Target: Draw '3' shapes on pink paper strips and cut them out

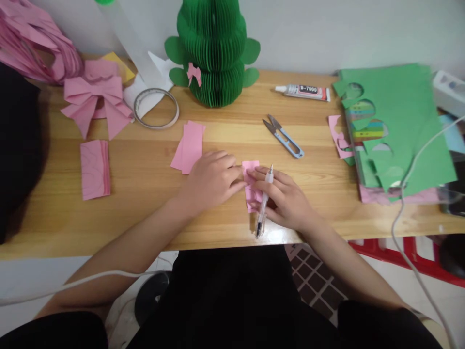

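My left hand rests on the table, its fingers bent and its thumb apart from the forefinger, with the tips at the left edge of a small pink paper strip. Across that strip lie the fingers of my right hand, pressing it to the wood. A clear pen is held between those same fingers, its tip pointing away from me. Faint drawn lines show on the strip, partly hidden by my fingers. Just beyond my left hand are two overlapping pink paper pieces.
Blue thread snips and a glue tube lie beyond my right hand. Behind stands a green honeycomb paper tree. At left are a tape roll, a pink paper bow and stacked pink paper; at right, green sheets.
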Tool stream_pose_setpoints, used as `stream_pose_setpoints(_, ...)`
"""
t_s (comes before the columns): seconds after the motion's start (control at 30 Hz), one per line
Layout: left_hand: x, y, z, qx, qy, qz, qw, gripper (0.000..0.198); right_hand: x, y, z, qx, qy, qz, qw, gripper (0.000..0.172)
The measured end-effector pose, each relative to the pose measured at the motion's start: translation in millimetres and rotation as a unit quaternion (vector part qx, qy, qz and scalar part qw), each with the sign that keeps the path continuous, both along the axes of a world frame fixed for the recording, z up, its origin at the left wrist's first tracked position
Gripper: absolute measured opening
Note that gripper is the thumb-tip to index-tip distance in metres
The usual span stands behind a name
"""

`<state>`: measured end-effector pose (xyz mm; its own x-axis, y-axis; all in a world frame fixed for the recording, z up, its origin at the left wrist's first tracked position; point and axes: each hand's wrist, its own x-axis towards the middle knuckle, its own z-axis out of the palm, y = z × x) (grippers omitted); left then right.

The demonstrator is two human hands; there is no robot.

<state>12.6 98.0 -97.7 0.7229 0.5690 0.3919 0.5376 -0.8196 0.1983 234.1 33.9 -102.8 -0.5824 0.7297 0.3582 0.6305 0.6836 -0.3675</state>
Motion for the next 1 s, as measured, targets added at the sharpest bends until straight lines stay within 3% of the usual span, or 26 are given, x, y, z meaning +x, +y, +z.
stream_pose_setpoints(0.67,0,0,1.4,-0.025,0.014,0.013,0.999,0.028,-1,1,2.2,-0.049,0.032,-0.015,0.998,0.042)
stream_pose_setpoints(0.9,4,-5,9.7,-0.02,0.039,0.032,0.999,0.027,-3,-2,7.7,-0.033,-0.027,-0.014,0.999,0.052)
stream_pose_setpoints(1.0,6,-8,15.1,-0.007,0.052,0.034,0.998,0.025,-5,-1,12.8,-0.026,-0.056,-0.014,0.998,0.049)
